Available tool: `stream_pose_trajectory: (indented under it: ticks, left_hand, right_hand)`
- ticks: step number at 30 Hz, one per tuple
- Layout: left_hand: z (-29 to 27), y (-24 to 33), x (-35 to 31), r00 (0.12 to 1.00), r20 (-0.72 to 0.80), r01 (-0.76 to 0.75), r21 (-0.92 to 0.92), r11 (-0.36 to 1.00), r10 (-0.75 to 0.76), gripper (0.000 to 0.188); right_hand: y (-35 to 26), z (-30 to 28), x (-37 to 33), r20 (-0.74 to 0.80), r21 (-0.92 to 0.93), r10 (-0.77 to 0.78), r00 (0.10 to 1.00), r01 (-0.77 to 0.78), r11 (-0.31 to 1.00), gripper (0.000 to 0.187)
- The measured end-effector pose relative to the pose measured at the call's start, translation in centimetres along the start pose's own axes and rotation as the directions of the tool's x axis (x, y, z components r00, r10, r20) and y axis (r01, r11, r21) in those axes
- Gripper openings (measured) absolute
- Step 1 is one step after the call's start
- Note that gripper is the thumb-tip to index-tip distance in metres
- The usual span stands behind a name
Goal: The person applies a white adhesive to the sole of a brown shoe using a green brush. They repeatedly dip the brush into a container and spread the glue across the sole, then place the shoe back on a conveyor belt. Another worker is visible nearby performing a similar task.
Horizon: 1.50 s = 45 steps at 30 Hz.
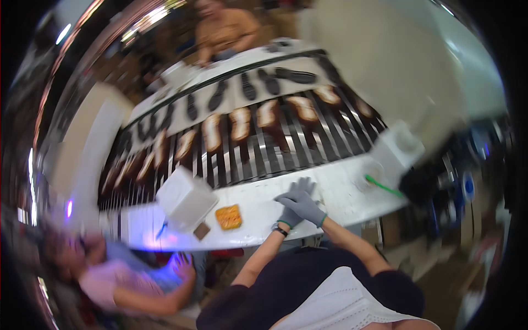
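You seem idle, right hand (303,205) loosely open across outspread left hand (303,186); reaching the shoe soles (240,123) beyond probably needs uncrossing.

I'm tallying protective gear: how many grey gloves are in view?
2: one on the person's left hand, one on their right hand, which lies across the left. Blur may hide others further off.

On white worktable (256,210), toward left end of near edge: white boxy block (184,198), small brown square (202,231) just beside. At right end: another white block (399,144), bright green strip (385,187) reaching toward near right corner. Off near left corner: seated person in pink top (124,283). Beyond far edge: person in orange top (225,28), blurred.
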<state>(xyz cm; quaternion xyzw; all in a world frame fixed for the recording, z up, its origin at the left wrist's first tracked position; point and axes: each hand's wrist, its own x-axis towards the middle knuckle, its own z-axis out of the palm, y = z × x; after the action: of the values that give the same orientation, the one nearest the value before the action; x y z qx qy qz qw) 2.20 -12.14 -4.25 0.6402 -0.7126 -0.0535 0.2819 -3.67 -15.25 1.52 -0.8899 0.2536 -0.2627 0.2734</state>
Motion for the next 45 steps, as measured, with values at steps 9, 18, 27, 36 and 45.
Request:
stream_pose_trajectory:
  ticks: [9,18,27,36,45]
  left_hand:
    - [-3.3,0.7,1.0,0.989,0.144,-0.039,0.066,0.997,0.029,0.065]
    - [-3.5,0.9,0.9,0.988,0.153,-0.026,0.127,0.992,0.007,0.066]
    - [-3.4,1.3,1.6,0.987,0.158,-0.023,0.120,0.993,0.004,0.061]
    - [-3.6,1.6,1.6,0.988,0.150,0.022,0.115,0.993,-0.039,0.058]
    - [-3.5,1.8,1.6,0.989,0.137,0.036,0.118,0.992,-0.052,0.056]
  right_hand:
    - [-6.4,-26.0,2.7,-0.195,0.870,-0.514,0.835,0.389,0.302,0.032]
    - [-0.7,-42.9,-7.1,-0.985,0.168,0.054,0.164,0.834,0.525,0.038]
    - [33.5,-43.8,-21.9,-0.668,0.183,0.744,-0.007,-0.971,0.156,0.054]
    - [36.3,-38.2,-21.4,-0.484,0.325,0.864,-0.143,-0.945,0.026,0.056]
    - [37.1,-37.1,-21.9,-0.518,0.554,0.840,-0.164,-0.812,0.183,0.048]
